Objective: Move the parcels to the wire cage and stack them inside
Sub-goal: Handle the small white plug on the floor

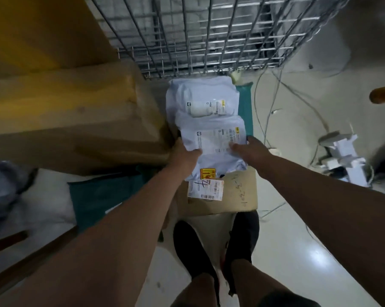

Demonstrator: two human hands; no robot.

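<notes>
Seen from above, a person's left hand (185, 151) and right hand (251, 149) pinch the two sides of a soft white plastic parcel (213, 138), thumbs on top and the other fingers hidden beneath. It lies on a brown cardboard box (233, 196) by the person's feet, just short of the wire cage (198, 41) ahead. This looks like the pick-up step, and the next move seems to call for lifting it flat and carrying it forward into the cage. The parcel is puffy and creased with a printed label, and a second white parcel (200, 100) lies just beyond it.
</notes>
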